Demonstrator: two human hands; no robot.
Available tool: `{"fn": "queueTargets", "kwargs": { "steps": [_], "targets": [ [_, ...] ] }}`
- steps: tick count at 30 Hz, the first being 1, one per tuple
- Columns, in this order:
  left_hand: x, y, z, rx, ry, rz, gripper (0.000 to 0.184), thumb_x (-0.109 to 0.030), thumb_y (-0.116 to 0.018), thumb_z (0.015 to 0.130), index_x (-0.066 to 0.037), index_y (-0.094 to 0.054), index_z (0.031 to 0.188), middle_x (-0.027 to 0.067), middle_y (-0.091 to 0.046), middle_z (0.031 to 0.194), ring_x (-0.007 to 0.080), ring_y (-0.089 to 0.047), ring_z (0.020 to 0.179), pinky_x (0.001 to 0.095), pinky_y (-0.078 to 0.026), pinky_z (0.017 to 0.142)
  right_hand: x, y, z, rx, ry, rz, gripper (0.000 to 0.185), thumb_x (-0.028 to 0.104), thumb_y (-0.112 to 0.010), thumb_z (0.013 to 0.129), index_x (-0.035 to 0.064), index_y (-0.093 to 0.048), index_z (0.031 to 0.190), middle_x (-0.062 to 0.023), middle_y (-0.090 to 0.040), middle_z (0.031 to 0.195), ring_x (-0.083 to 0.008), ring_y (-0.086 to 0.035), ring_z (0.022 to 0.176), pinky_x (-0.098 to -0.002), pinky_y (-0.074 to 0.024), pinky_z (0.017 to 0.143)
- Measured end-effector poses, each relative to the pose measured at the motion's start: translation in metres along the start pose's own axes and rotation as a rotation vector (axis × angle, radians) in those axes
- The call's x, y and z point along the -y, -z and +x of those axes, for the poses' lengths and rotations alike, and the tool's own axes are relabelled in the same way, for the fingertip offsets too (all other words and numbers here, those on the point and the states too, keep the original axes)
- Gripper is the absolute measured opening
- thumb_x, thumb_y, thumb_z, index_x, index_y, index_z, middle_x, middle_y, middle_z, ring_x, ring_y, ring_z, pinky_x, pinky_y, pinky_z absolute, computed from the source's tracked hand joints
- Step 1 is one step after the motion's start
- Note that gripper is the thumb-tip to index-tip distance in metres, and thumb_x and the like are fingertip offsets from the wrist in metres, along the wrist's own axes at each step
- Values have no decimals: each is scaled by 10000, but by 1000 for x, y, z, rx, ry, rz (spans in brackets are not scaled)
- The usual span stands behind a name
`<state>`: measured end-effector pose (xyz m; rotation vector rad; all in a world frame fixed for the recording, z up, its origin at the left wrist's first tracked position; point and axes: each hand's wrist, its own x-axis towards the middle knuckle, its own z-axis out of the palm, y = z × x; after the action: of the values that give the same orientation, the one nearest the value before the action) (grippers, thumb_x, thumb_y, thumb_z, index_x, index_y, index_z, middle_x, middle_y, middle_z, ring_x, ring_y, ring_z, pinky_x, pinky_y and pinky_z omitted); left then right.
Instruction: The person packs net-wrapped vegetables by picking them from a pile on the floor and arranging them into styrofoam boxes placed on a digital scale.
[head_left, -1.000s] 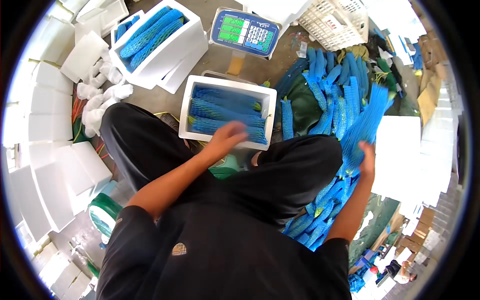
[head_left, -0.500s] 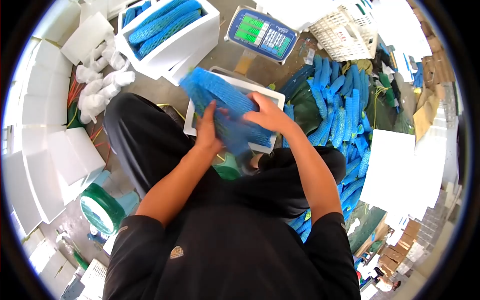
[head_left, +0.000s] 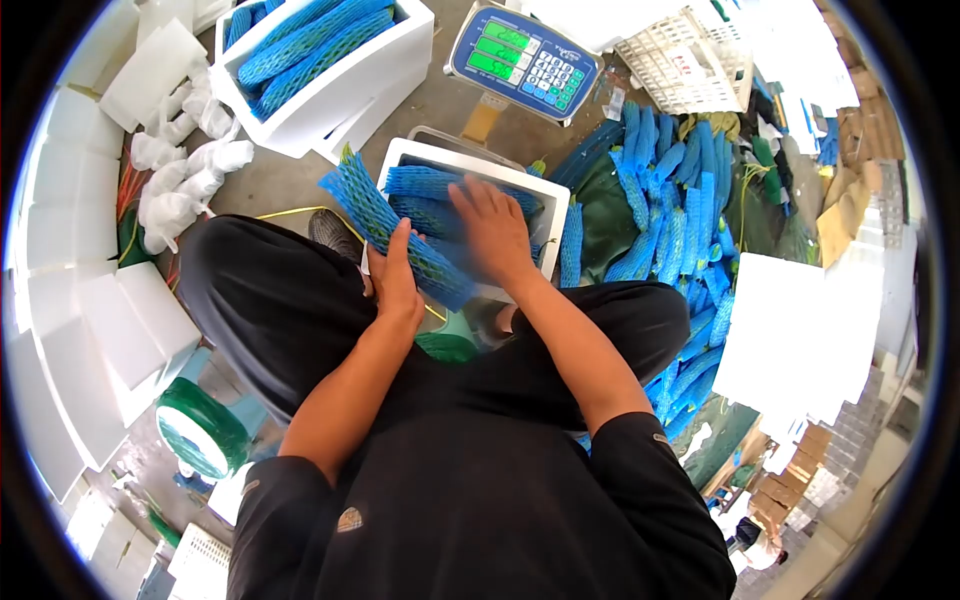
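Observation:
My left hand (head_left: 395, 275) is wrapped round a long green vegetable in a blue foam net sleeve (head_left: 385, 225), tilted over the left side of a white foam box (head_left: 393, 160). The vegetable's kind is hidden by the net. More blue-netted vegetables (head_left: 420, 183) lie inside the box. My right hand (head_left: 492, 232), slightly blurred, is over them with its fingers stretched out and nothing gripped. I cannot tell whether it touches them. Just beyond the box stands a scale display (head_left: 525, 65) with lit green digits.
At the upper left, a white foam box (head_left: 330, 80) holds several netted vegetables. A large pile of them (head_left: 690, 215) lies on the right, beside white foam sheets (head_left: 775, 335). Other items are a cream crate (head_left: 685, 60), white wrapped bundles (head_left: 190, 185) and a green stool (head_left: 203, 428).
My hands have moved apart. One netted vegetable is now in the box under my right hand, while another stays in my left hand, now lower and to the left.

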<state>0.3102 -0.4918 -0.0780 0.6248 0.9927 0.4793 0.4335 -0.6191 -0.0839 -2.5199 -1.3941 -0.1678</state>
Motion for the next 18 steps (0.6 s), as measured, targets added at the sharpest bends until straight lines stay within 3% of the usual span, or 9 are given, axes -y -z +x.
{"fn": "queueTargets", "kwargs": {
  "steps": [4,7,11,13,14,15,17,18],
  "targets": [
    [-1,-4,-3,44,-2,24,369,-172,-745,976,-40,-529,1244,60,-599,1044,188,-633,954,344,-528,856,6,-12,12,33,196,62,555,142,-628,907,107,-572,1458,-105,-532,1541,-320,-492,1411,-473,-406,1133],
    [3,-3,-2,67,15,48,370,-216,-761,965,-48,-570,1233,57,-623,1017,180,-638,924,343,-538,843,5,-23,22,58,72,5,522,169,-643,922,118,-601,1440,-100,-534,1544,-323,-487,1414,-470,-397,1138],
    [5,-3,1,54,13,38,329,-205,-752,972,-54,-576,1206,54,-631,1007,179,-639,921,343,-536,841,0,-40,30,201,-96,200,472,360,-523,1051,146,-603,1463,-51,-450,1637,-305,-408,1494,-551,-325,1207],
    [9,3,5,75,22,19,315,-198,-752,973,-59,-576,1194,53,-635,999,178,-641,916,344,-534,844,4,-48,26,196,-95,151,501,417,-496,1066,139,-602,1468,-53,-437,1650,-306,-395,1508,-548,-286,1235],
    [11,5,7,87,57,39,397,-178,-718,990,-30,-537,1312,77,-629,1122,196,-638,991,357,-529,875,4,-52,26,189,-95,124,518,445,-483,1073,136,-602,1471,-54,-430,1656,-307,-389,1516,-546,-267,1249],
    [12,3,9,102,54,16,402,-170,-710,994,-31,-532,1327,82,-630,1152,198,-639,1011,352,-530,883,10,-45,33,266,-147,137,534,442,-474,1072,132,-580,1494,-74,-480,1623,-298,-378,1531,-545,-209,1277],
    [15,2,12,129,56,-26,412,-152,-694,1003,-32,-522,1358,92,-631,1213,204,-641,1049,341,-531,899,13,-27,42,340,-246,250,600,488,-490,1061,111,-537,1526,-125,-540,1567,-325,-435,1493,-497,-267,1261],
    [14,-4,13,204,94,-51,383,-190,-651,1026,-37,-535,1357,82,-631,1231,199,-629,1085,347,-508,943,14,-11,44,318,-346,500,581,463,-530,1047,89,-556,1492,-153,-568,1518,-339,-479,1444,-481,-319,1218]
  ]
}}
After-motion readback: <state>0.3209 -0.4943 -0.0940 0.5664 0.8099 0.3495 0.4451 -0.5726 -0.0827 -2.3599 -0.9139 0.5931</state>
